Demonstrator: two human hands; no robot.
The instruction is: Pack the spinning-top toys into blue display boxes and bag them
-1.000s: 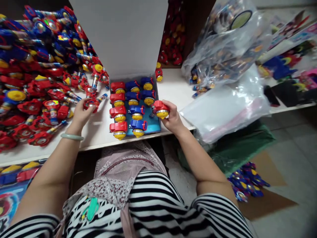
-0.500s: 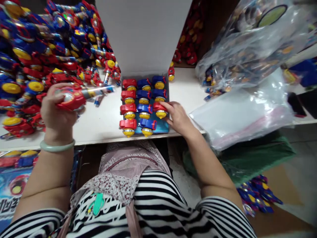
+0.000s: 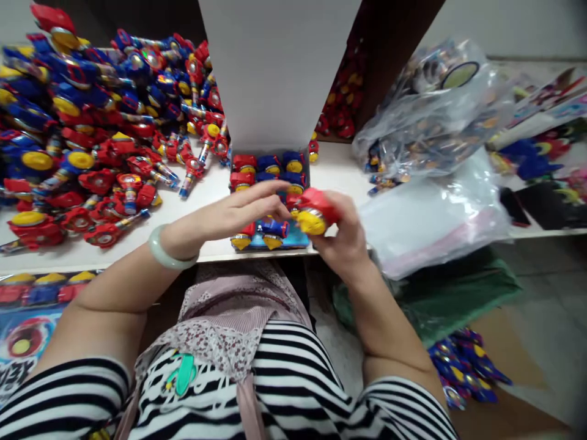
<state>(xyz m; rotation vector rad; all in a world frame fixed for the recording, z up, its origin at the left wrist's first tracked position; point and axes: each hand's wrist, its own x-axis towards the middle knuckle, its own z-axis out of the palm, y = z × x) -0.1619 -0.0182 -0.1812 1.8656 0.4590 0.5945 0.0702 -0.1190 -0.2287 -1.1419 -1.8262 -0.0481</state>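
My right hand point(image 3: 342, 235) grips a red spinning-top toy point(image 3: 316, 211) with a yellow pointed end, held above the right side of a display box point(image 3: 279, 79). My left hand point(image 3: 250, 208), a pale bangle on its wrist, reaches across the box with fingers stretched out. Its fingertips come close to the toy; whether they touch it I cannot tell. Under the hands, red and blue spinning-top toys point(image 3: 273, 229) stand in rows inside the box, yellow ends toward me. The left hand and forearm hide part of these rows. The box's tall white lid stands raised at the back.
A big heap of red and blue toys point(image 3: 96, 146) covers the left of the white table point(image 3: 206, 249). Clear plastic bags point(image 3: 435, 208) lie on the right. Below are a green cloth-like sack point(image 3: 458, 305) and more blue toys point(image 3: 468, 366). A filled box point(image 3: 27, 324) sits lower left.
My left hand has come right from the heap to the box; the toy it held is no longer in it. My right hand has lifted from the box's right column and now holds a red toy.
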